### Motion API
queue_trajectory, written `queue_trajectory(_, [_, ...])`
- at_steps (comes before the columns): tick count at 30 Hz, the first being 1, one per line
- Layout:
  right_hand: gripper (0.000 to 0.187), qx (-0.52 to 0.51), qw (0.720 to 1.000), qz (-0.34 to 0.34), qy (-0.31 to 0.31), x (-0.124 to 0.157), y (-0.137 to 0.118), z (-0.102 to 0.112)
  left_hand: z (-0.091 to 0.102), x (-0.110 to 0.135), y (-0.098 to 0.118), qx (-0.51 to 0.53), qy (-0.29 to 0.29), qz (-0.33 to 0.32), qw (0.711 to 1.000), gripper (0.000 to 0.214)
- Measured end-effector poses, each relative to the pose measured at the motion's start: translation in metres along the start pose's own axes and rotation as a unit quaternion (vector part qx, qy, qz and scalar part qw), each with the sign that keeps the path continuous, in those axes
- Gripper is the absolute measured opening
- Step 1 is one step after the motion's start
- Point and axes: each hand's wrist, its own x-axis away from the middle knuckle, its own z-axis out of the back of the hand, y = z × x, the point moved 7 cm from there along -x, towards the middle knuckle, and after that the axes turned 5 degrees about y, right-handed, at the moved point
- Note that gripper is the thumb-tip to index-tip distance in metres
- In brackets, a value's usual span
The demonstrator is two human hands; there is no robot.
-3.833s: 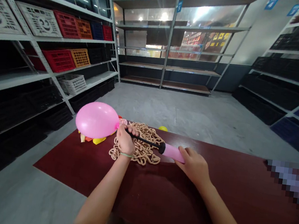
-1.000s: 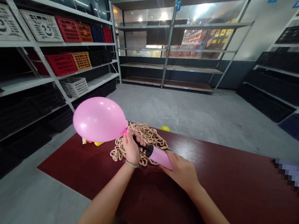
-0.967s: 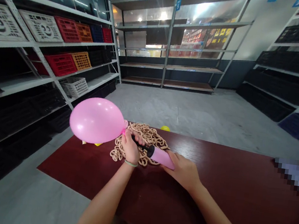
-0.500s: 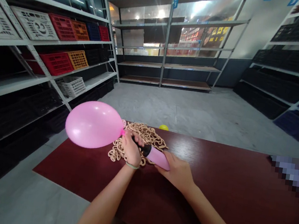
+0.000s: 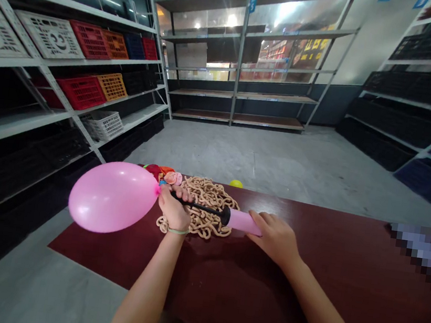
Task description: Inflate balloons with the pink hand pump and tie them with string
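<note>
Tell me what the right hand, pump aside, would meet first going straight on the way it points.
Probably the left hand, at the other end of the pump; the tan rope-like pile beneath that line seems lower, though depth is unclear.

1. Balloon [image 5: 113,198]: left of the left fingers [image 5: 186,196], its neck at them.
2. Pump [image 5: 243,222]: stretched between the left fingers and right fingers [image 5: 267,219], held by both.
3. Coils [image 5: 211,193]: on the surface [image 5: 315,249], below and beyond the left fingers.
4. Heap [image 5: 165,171]: on the surface, behind the left fingers.
5. Rack [image 5: 239,59]: well beyond both, on the floor [image 5: 202,144].
</note>
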Motion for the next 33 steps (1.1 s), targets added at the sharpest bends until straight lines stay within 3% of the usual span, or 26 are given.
queue_trajectory(4, [0.049,-0.041,0.999,-0.015,-0.017,-0.005,-0.024,-0.001,0.0,0.011,-0.003,-0.01,0.011,-0.014,1.0,0.021])
queue_trajectory(7, [0.049,-0.096,0.994,-0.044,-0.015,-0.007,-0.039,0.002,-0.009,0.034,-0.019,-0.035,-0.035,0.006,0.999,0.025])
queue_trajectory(10, [0.052,-0.117,0.992,-0.049,-0.01,-0.008,-0.038,0.005,-0.015,0.052,-0.034,-0.041,-0.076,0.019,0.996,0.026])
queue_trajectory(13, [0.056,-0.1,0.994,-0.036,-0.007,-0.007,-0.027,0.008,-0.018,0.054,-0.04,-0.059,-0.1,0.022,0.993,0.025])
queue_trajectory(17, [0.054,-0.059,0.997,-0.045,0.014,-0.005,-0.013,0.016,-0.026,0.044,-0.034,-0.068,-0.133,0.018,0.989,0.027])
queue_trajectory(21, [0.055,-0.047,0.998,-0.029,0.02,-0.003,-0.004,0.019,-0.029,0.024,-0.011,-0.082,-0.133,-0.021,0.987,0.028])
queue_trajectory(27, [0.056,-0.035,0.997,-0.058,-0.028,0.004,0.03,0.012,-0.01,-0.022,0.014,-0.097,-0.119,-0.024,0.988,0.026])
queue_trajectory(33, [0.051,-0.028,0.994,-0.057,-0.094,0.011,0.052,0.005,0.01,-0.037,0.004,-0.208,-0.182,-0.005,0.961,0.037])
